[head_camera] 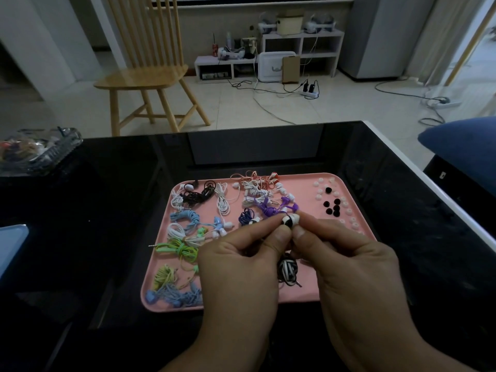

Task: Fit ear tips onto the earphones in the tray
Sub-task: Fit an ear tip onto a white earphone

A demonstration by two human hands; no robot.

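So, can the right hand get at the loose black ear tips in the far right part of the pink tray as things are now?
Probably not at once: the right hand pinches the black-and-white earbud together with the left hand. Otherwise the way looks free: the black ear tips lie uncovered on the pink tray, just beyond its fingers.

Left hand: centre of frame, thumb and forefinger pinching a black-and-white earbud.
Right hand: right of centre, fingertips pinching a white ear tip against the earbud.
Cable bundle: black-and-white, hanging between both hands.
Pink tray: centre, on black table; coiled earphones left, loose ear tips upper right.
Wooden chair: upper left.
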